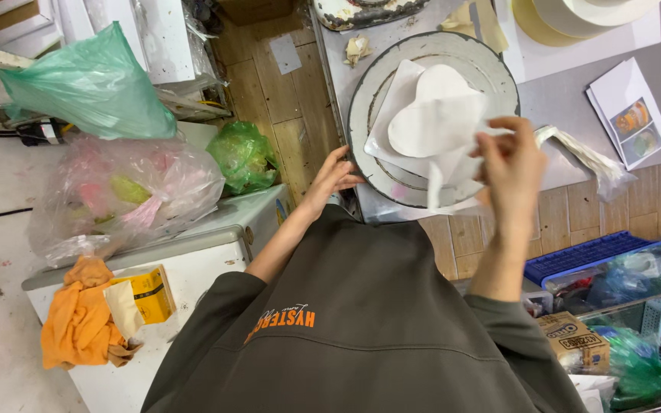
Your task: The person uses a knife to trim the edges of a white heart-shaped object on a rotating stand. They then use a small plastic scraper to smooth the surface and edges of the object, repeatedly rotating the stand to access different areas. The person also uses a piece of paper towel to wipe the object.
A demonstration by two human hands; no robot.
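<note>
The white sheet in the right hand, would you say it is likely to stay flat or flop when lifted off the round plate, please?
The sheet probably flops: it already folds and droops where the right hand pinches its edge. It looks thin and light, so it may tear or slide easily. The plate, steadied by the left hand, seems far stiffer and heavier.

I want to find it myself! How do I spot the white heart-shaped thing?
Look at the grey metal table at the top, then the big round turntable on it. On white paper in its middle sits the white heart-shaped cake, just above the right hand. Nothing else there has smooth rounded lobes.
</note>
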